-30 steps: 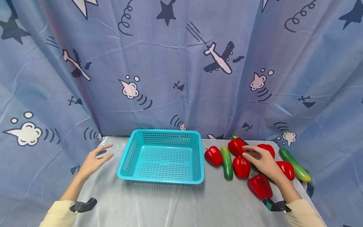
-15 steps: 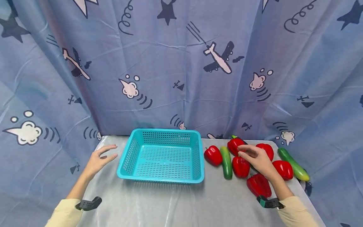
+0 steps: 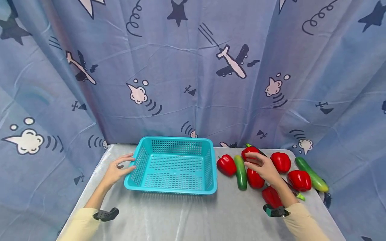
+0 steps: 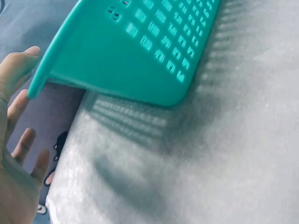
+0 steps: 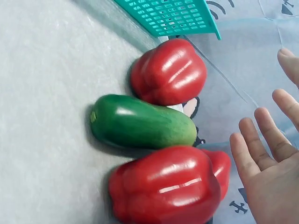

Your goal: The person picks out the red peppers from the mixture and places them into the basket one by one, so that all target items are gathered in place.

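Note:
My left hand (image 3: 119, 168) lies with straight fingers at the left rim of a teal plastic basket (image 3: 141, 164); I cannot tell whether it touches. In the left wrist view the fingers (image 4: 16, 107) are spread beside the basket's wall (image 4: 126, 51). My right hand (image 3: 261, 166) hovers open, holding nothing, over a red pepper (image 3: 254, 179), with another red pepper (image 3: 249, 151) just beyond it. The right wrist view shows the open palm (image 5: 273, 177) beside a red pepper (image 5: 166, 189), a green cucumber (image 5: 142, 122) and another red pepper (image 5: 170, 72).
Several more red peppers, such as a red pepper (image 3: 227, 165) and a red pepper (image 3: 299, 180), lie right of the basket with two cucumbers (image 3: 240, 172) (image 3: 312, 174). The grey table (image 3: 193, 214) is bounded by blue patterned curtains (image 3: 193, 83) behind and at both sides.
My left hand has slid right up to the basket's left rim. My right hand has drifted left over the peppers, staying open.

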`<state>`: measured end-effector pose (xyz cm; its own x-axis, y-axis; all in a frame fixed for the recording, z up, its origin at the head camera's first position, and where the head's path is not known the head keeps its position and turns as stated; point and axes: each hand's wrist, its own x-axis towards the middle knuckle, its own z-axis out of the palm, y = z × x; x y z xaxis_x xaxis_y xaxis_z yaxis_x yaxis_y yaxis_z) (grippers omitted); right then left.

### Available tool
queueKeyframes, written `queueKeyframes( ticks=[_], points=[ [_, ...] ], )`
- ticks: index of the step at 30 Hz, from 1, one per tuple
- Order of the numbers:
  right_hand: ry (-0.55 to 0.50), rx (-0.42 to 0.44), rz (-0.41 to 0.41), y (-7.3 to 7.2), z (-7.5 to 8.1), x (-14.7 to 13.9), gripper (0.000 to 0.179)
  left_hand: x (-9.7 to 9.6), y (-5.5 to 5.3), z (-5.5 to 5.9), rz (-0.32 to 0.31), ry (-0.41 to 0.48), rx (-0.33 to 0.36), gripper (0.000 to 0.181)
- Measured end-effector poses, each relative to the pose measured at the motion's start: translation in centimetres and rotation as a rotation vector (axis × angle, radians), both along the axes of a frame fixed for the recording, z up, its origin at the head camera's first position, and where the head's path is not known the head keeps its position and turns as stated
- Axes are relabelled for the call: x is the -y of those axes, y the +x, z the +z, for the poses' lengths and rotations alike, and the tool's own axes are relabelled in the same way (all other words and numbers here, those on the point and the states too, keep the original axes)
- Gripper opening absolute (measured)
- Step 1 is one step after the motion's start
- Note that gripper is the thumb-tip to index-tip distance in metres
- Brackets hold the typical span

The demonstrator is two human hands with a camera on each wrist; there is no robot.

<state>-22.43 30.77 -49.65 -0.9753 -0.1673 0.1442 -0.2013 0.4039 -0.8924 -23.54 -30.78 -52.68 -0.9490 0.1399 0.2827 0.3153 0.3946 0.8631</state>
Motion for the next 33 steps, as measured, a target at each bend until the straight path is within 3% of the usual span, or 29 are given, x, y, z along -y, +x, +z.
queueKeyframes(
  ticks=[12, 24, 33],
  points=[
    [-0.032, -0.010, 0.010, -1.2, -1.0, 2.0, 0.049, -1.5, -0.2, -0.5, 0.030, -0.116, -0.063, 0.035],
    [-0.022, -0.020, -0.008, -2.5, -1.9, 3.4, 0.054, -2.0, -0.4, -0.5, 0.027, -0.087, -0.022, 0.028],
    [-0.025, -0.025, -0.025, -3.0, -2.5, 4.5, 0.057, -1.8, 0.0, -0.9, 0.008, -0.068, -0.036, 0.027]
  ],
)
